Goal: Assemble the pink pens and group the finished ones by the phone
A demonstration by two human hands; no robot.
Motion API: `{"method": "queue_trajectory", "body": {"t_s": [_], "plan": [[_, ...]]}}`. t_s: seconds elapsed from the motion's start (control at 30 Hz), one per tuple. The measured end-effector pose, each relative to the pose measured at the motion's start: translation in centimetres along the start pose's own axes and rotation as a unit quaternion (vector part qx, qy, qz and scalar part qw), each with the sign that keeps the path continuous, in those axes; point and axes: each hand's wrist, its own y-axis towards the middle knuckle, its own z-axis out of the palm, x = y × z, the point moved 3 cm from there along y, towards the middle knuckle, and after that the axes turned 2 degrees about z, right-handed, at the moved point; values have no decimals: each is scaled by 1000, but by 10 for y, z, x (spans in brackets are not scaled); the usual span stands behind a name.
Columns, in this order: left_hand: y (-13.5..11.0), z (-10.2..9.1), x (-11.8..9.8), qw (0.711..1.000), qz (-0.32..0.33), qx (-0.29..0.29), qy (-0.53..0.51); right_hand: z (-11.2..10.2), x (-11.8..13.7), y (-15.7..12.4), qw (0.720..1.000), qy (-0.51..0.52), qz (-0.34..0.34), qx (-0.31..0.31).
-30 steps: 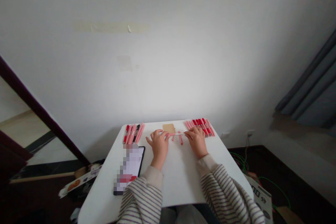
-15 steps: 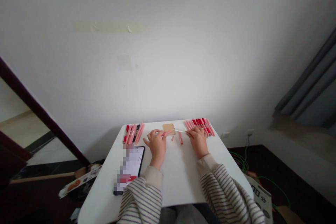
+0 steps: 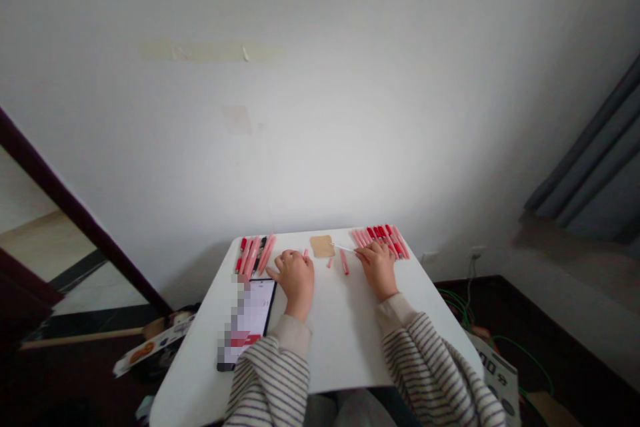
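Note:
My left hand (image 3: 294, 277) is curled on the white table (image 3: 340, 340), fingers closed round a pink pen barrel whose tip (image 3: 305, 253) pokes out above the knuckles. My right hand (image 3: 376, 265) pinches the end of a thin white refill (image 3: 343, 247) that points left toward a small tan card (image 3: 321, 245). A pink pen piece (image 3: 344, 261) and a small pink bit (image 3: 329, 263) lie between my hands. A row of red and pink pens (image 3: 384, 239) lies just beyond my right hand.
Another row of pink and red pens (image 3: 254, 253) lies at the table's far left. A tablet (image 3: 247, 322) rests below it, near my left sleeve. A white wall stands right behind the table. Green cables (image 3: 463, 310) and cardboard lie on the dark floor to the right.
My hands pulled apart: the left one drew the pink barrel off the white refill and moved left, tilting it upright. The right hand kept the refill, shifting slightly right.

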Motion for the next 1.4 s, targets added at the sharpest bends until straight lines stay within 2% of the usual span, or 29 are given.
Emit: {"method": "queue_trajectory", "body": {"t_s": [0.2,0.53,0.63,0.87,1.17,1.4], "plan": [[-1,4,1,1000,0,13,21,1,0,0,1000,6,4,3],[-1,5,1,1000,-3,18,-5,0,3,0,1000,4,11,13],[-1,6,-1,999,11,21,-37,-1,4,0,1000,0,10,13],[-2,5,-13,982,90,49,-161,-2,7,-1,1000,2,-6,25],[-4,4,-15,977,86,52,-186,0,8,-1,999,3,-11,36],[-1,5,-11,983,61,51,-168,1,4,-1,1000,-9,4,19]]}}
